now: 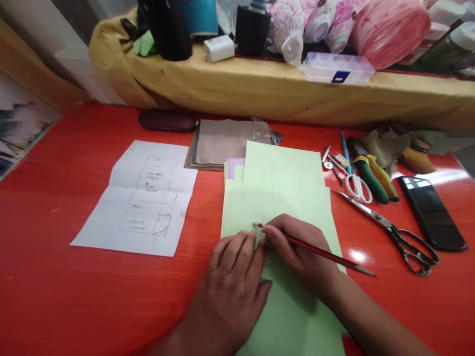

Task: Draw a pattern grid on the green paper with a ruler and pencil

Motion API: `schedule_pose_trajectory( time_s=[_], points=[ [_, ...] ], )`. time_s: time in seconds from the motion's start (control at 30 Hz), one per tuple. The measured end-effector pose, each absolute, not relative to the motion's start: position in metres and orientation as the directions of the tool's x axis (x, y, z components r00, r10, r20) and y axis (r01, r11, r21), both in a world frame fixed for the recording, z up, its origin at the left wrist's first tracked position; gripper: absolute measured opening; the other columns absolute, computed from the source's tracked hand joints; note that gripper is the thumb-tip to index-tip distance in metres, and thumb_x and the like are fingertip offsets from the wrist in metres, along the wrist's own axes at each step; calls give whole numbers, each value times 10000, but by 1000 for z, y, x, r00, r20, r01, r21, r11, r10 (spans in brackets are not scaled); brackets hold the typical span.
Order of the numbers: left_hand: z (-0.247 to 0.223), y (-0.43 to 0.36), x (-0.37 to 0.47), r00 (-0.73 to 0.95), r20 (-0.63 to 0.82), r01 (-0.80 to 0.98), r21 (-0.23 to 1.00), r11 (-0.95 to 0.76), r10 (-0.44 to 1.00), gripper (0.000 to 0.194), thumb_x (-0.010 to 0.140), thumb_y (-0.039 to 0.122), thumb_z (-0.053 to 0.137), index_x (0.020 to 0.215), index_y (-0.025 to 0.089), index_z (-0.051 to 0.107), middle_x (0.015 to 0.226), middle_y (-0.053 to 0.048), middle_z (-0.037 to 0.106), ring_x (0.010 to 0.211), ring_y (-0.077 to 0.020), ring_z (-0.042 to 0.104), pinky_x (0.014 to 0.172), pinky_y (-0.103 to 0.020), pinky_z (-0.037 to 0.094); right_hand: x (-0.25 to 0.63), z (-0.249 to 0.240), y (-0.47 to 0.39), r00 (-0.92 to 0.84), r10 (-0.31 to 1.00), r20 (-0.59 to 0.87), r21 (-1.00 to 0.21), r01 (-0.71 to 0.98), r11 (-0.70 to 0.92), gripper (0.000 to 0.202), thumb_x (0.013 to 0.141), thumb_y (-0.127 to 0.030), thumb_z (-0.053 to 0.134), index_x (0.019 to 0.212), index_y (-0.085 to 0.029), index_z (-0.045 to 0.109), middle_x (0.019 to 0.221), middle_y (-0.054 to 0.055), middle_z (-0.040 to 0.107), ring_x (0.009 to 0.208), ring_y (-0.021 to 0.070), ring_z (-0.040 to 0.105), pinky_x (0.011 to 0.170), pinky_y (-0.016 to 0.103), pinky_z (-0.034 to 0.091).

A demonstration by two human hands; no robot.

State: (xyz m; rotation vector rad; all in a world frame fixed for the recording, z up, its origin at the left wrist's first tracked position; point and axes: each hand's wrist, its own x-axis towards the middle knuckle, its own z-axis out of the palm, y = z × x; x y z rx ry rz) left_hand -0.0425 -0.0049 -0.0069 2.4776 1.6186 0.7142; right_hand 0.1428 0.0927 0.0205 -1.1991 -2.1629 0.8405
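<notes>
Left hand point(233, 277), one: laid flat, palm down, fingers slightly parted, on the green sheets point(293, 163); grasping nothing.

Right hand point(302, 247), one: closed in a writing grip, thumb and fingers about the pencil.

Pencil point(326, 254), one, red and dark: over the green sheets, pale tip just beyond the left fingertips. Contact with the paper: I cannot tell from my end.

Green sheets, several, unevenly stacked on the red table point(37, 277); faint lines point(273, 198) on the top.

White sheet point(100, 212), creased, bearing a drawing: left of the stack, apart.

Scissors point(384, 222) and phone point(432, 212): right of the stack.

Handling note: I judge the step as light drawing. I would keep the left palm firm so loose layers cannot slip, fingertips clear of the stroke, pressure light and even.

Orientation: pencil tip points left and slightly away from the wearer; long axis slants from there down to a second tapered end, lower right, beyond the right hand.
</notes>
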Motion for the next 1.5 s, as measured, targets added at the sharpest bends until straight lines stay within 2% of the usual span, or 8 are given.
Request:
schedule_pose_trajectory(
  time_s=[0.77, 0.83, 0.93, 1.0, 1.1, 1.23, 1.5],
  points=[
    [-7, -6, -43, 309, 334, 819, 383, -428, 890, 462, 1174, 375, 500, 1507, 89, 642, 1540, -155, 662, 1472, -306, 524, 1320, -458, 223, 145, 20, 95, -508, 850, 140, -766, 488, 418, 283, 1136, -350, 567, 936, -228, 726, 822, 11, 795, 712, 156, 731, 680, 276, 540],
    [-7, -5, -44, 305, 331, 818, 389, -424, 893, 453, 1172, 384, 512, 1504, 109, 652, 1532, -147, 669, 1466, -301, 532, 1316, -454, 227, 151, 23, 96, -432, 887, 165, -797, 472, 378, 293, 1131, -331, 572, 894, -235, 715, 786, -9, 774, 679, 138, 715, 649, 251, 532],
    [-6, -4, -45, 318, 326, 813, 389, -433, 890, 446, 1168, 384, 521, 1498, 119, 660, 1514, -137, 681, 1454, -296, 545, 1308, -445, 240, 164, 26, 97, -201, 965, 168, -830, 499, 249, 327, 1138, -325, 564, 851, -239, 695, 702, -28, 717, 636, 128, 672, 628, 237, 521],
    [-5, -3, -45, 320, 324, 811, 391, -434, 890, 444, 1166, 381, 524, 1496, 118, 661, 1511, -135, 683, 1451, -294, 546, 1305, -439, 244, 171, 26, 96, -139, 975, 171, -838, 500, 219, 330, 1142, -331, 568, 856, -241, 706, 672, -35, 694, 585, 122, 627, 569, 235, 487],
    [-5, -2, -45, 308, 322, 815, 397, -422, 896, 444, 1165, 385, 526, 1493, 119, 665, 1516, -138, 680, 1456, -291, 539, 1310, -435, 235, 174, 22, 94, -196, 960, 201, -835, 478, 272, 331, 1137, -316, 578, 840, -242, 705, 653, -42, 680, 538, 112, 589, 521, 234, 451],
    [-6, -2, -44, 313, 316, 813, 399, -425, 896, 450, 1168, 391, 519, 1497, 121, 662, 1516, -145, 679, 1459, -291, 533, 1311, -435, 231, 169, 19, 90, -292, 929, 227, -816, 464, 345, 330, 1126, -280, 580, 819, -238, 692, 707, -31, 714, 589, 111, 644, 568, 232, 485],
    [-7, -2, -44, 312, 328, 819, 382, -427, 892, 444, 1166, 385, 513, 1491, 124, 666, 1513, -132, 679, 1459, -288, 540, 1312, -434, 255, 166, 18, 93, -390, 904, 174, -806, 472, 358, 238, 1126, -295, 588, 932, -248, 718, 791, -19, 764, 668, 128, 706, 619, 236, 532]
  ],
)
